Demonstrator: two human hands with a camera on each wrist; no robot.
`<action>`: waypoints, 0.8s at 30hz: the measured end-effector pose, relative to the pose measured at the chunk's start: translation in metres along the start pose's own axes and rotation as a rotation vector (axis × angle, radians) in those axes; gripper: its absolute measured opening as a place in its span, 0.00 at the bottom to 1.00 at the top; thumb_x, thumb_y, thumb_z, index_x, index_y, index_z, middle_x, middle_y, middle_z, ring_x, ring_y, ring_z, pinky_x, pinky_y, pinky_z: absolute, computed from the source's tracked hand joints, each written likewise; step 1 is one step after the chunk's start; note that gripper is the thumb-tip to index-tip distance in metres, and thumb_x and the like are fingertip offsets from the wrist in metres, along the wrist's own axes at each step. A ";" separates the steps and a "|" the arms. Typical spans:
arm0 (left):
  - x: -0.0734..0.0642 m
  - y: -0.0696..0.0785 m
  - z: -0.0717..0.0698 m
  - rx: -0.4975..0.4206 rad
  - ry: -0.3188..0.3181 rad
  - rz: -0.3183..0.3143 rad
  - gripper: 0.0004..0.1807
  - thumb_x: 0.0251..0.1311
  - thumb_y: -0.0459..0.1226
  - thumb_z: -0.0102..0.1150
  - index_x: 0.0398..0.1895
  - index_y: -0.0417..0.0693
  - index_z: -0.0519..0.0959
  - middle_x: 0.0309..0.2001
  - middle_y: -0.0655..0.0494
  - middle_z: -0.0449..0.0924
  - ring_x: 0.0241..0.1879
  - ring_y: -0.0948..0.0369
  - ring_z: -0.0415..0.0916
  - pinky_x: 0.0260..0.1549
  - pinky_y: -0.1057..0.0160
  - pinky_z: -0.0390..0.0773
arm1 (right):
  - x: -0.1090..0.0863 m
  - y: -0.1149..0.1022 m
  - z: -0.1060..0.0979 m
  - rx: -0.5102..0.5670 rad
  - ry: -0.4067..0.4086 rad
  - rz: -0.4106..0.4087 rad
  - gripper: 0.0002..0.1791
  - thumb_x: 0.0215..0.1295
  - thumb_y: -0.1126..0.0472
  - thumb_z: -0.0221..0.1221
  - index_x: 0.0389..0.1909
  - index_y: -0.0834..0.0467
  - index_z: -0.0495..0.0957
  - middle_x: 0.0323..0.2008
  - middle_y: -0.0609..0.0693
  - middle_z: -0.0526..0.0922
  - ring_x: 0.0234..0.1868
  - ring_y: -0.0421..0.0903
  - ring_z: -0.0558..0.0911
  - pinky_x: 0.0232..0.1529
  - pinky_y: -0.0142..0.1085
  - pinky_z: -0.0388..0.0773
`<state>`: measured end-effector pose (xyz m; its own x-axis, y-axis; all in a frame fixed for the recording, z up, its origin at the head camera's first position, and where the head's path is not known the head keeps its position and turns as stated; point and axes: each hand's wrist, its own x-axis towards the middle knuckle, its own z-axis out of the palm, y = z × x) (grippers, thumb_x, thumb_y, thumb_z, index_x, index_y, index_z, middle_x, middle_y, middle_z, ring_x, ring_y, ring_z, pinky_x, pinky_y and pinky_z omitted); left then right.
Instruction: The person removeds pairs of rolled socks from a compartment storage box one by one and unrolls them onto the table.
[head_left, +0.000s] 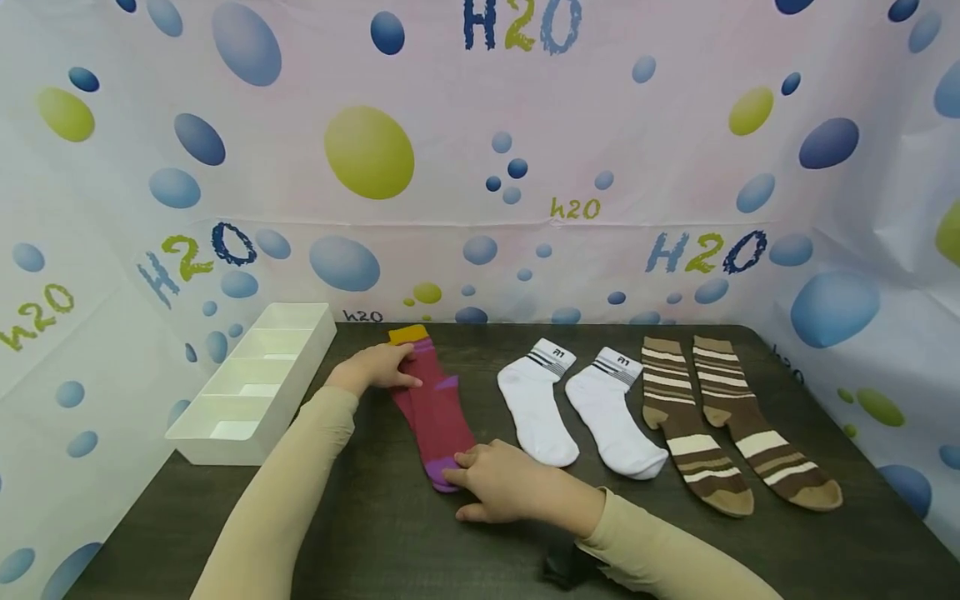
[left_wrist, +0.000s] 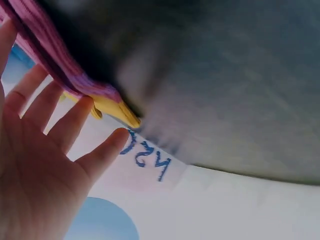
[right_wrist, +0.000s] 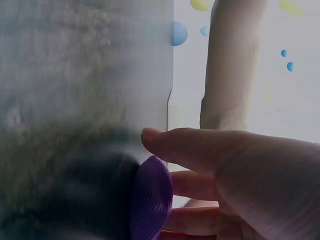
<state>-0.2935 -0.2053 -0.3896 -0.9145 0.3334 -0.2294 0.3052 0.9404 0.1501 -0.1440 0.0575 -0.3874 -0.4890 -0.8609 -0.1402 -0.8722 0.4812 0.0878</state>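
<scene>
Two maroon socks (head_left: 438, 412) with purple heels and toes lie one mostly over the other, the lower one peeking out at the left. Their yellow cuff (head_left: 407, 334) points away from me. My left hand (head_left: 372, 367) rests on the leg part just below the cuff, its fingers spread and fairly straight in the left wrist view. At the near end my right hand (head_left: 506, 483) touches the purple toe (right_wrist: 151, 200) with extended fingers, the thumb held apart from it.
A white box (head_left: 258, 392) with several compartments stands at the left. Right of the maroon socks lie two white ankle socks (head_left: 536, 404) and two brown striped socks (head_left: 667, 417). A patterned sheet (head_left: 450, 100) hangs behind the dark table (head_left: 375, 533).
</scene>
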 end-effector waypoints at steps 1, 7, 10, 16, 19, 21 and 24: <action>0.003 0.003 -0.001 0.013 -0.007 0.004 0.30 0.60 0.56 0.61 0.58 0.49 0.72 0.58 0.47 0.78 0.57 0.48 0.76 0.58 0.45 0.73 | 0.000 -0.001 0.000 0.003 0.002 -0.007 0.30 0.65 0.35 0.55 0.66 0.43 0.72 0.63 0.48 0.77 0.64 0.43 0.76 0.59 0.43 0.76; 0.015 0.019 -0.010 0.080 -0.047 0.055 0.30 0.59 0.56 0.62 0.59 0.52 0.72 0.61 0.50 0.77 0.60 0.49 0.75 0.59 0.45 0.73 | -0.001 -0.008 -0.001 -0.001 0.046 -0.059 0.30 0.65 0.36 0.56 0.65 0.43 0.72 0.62 0.45 0.78 0.62 0.41 0.77 0.59 0.41 0.76; 0.020 0.028 -0.012 0.103 -0.066 0.082 0.31 0.60 0.56 0.61 0.61 0.52 0.71 0.62 0.51 0.76 0.61 0.49 0.74 0.59 0.45 0.73 | 0.000 -0.010 0.000 0.000 0.058 -0.081 0.30 0.65 0.36 0.56 0.66 0.42 0.72 0.62 0.44 0.78 0.61 0.40 0.77 0.59 0.42 0.76; 0.028 0.046 -0.014 0.179 -0.080 0.106 0.31 0.59 0.57 0.61 0.61 0.54 0.71 0.61 0.51 0.76 0.61 0.51 0.74 0.59 0.44 0.72 | 0.003 -0.017 0.001 -0.036 0.074 -0.089 0.31 0.64 0.36 0.57 0.66 0.42 0.72 0.62 0.44 0.78 0.60 0.41 0.77 0.56 0.43 0.78; 0.031 0.053 -0.013 0.194 -0.087 0.123 0.30 0.60 0.57 0.61 0.61 0.55 0.71 0.60 0.52 0.77 0.61 0.52 0.73 0.59 0.43 0.72 | 0.005 -0.023 0.000 -0.073 0.078 -0.083 0.32 0.63 0.35 0.57 0.66 0.43 0.72 0.61 0.43 0.79 0.56 0.40 0.78 0.53 0.38 0.78; 0.031 0.057 -0.011 0.194 -0.089 0.136 0.29 0.60 0.56 0.60 0.60 0.55 0.71 0.59 0.53 0.77 0.61 0.53 0.74 0.60 0.42 0.71 | 0.008 -0.028 -0.001 -0.108 0.080 -0.080 0.32 0.62 0.34 0.57 0.65 0.42 0.72 0.59 0.42 0.80 0.54 0.39 0.79 0.50 0.36 0.78; 0.031 0.060 -0.011 0.192 -0.075 0.159 0.27 0.60 0.56 0.61 0.58 0.55 0.73 0.56 0.54 0.79 0.58 0.53 0.75 0.58 0.42 0.72 | 0.013 -0.035 -0.004 -0.159 0.082 -0.067 0.32 0.61 0.33 0.57 0.64 0.42 0.73 0.55 0.41 0.81 0.51 0.37 0.79 0.47 0.33 0.77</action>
<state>-0.3063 -0.1393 -0.3776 -0.8311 0.4750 -0.2893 0.4945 0.8692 0.0064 -0.1203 0.0287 -0.3882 -0.4221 -0.9038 -0.0712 -0.8873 0.3958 0.2367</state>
